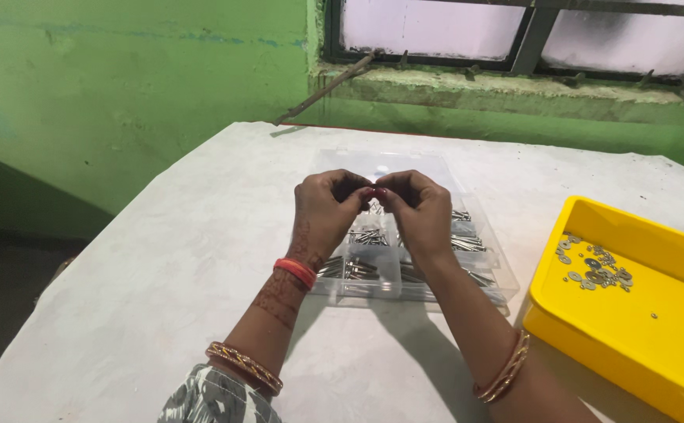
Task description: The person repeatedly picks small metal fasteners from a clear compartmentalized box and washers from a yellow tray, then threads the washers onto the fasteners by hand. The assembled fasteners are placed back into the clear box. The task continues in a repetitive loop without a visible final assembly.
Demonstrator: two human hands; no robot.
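Observation:
My left hand and my right hand meet fingertip to fingertip above a clear plastic compartment box. The fingers of both hands are curled and pinched together around something small that I cannot make out. The box lies on a white table and holds metal screws sorted into several compartments. Its clear lid lies open toward the far side. Bangles ring both wrists.
A yellow plastic tray stands at the right, with several small metal washers in a heap near its far corner. A green wall and a window ledge run behind the table. The table's left edge drops to a dark floor.

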